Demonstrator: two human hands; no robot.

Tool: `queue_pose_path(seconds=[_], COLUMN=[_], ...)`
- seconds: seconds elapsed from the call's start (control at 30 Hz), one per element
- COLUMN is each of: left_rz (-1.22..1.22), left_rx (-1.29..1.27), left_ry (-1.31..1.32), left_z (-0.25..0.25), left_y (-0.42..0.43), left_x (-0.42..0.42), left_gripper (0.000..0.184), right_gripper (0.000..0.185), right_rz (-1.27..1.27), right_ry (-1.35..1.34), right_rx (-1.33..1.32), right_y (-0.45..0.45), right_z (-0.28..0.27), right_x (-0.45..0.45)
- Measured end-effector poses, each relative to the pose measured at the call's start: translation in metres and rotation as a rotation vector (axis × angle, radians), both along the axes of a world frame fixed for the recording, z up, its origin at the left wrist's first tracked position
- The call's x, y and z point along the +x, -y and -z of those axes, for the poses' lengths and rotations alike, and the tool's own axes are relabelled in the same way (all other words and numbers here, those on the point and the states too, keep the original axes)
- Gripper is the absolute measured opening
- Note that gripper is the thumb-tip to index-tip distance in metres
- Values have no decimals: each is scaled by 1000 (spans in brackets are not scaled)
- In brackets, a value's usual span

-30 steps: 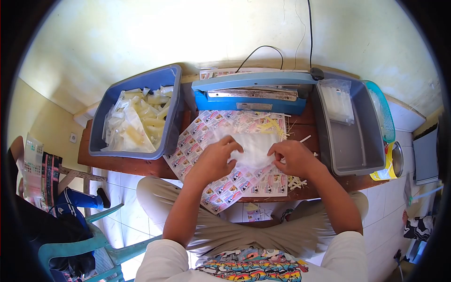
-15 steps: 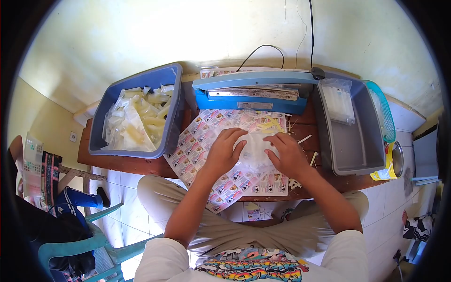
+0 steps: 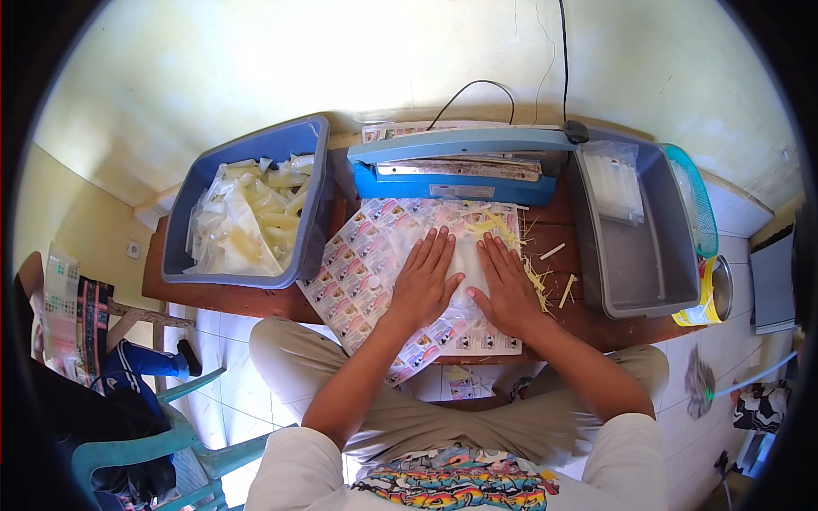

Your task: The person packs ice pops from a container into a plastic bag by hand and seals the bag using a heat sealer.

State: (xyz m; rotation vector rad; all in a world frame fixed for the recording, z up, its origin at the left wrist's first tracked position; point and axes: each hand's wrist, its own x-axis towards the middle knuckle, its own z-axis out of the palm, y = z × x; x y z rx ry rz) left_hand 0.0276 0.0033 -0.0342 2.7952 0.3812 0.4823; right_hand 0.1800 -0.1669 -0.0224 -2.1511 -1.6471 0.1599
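Observation:
My left hand (image 3: 424, 281) lies flat with its fingers stretched forward, on the left side of a whitish clear plastic packet (image 3: 464, 266). On the packet's other side my right hand (image 3: 506, 288) also rests flat, fingers extended. Only the strip of packet between the hands shows clearly; the hands cover the rest, and its contents cannot be made out. Beneath lies a printed sheet (image 3: 345, 289) with a repeated pink label pattern. Just beyond the hands stands a blue heat sealer (image 3: 452, 183) with a long raised arm.
At left, a grey-blue tub (image 3: 319, 196) holds yellowish filled plastic packets (image 3: 247, 213). A grey tub (image 3: 596, 272) at right holds clear packs of white sticks (image 3: 613, 183). Yellow strips (image 3: 538, 285) litter the table (image 3: 213, 294). Beside it are a yellow can (image 3: 705, 294) and a green chair (image 3: 183, 434).
My hands have gone from curved fingers at the packet's edges to lying flat and stretched on it. At far right, a blurred grey thing with a light-blue rod has appeared above the floor.

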Motion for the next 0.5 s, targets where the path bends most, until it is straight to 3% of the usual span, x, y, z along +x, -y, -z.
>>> queue_pose_path(seconds=[0.27,0.5], left_rz=[-53,-116], left_rx=[-34,46], left_ry=[-78,-115], left_z=[2,-1], left_y=[-9,-15], left_x=[-9,-16], left_gripper=[73,63], right_gripper=[96,89], right_rz=[21,30], right_ry=[56,87], right_rx=[-70,-50], right_y=[6,11], right_z=[-5,-8], right_x=[10,16])
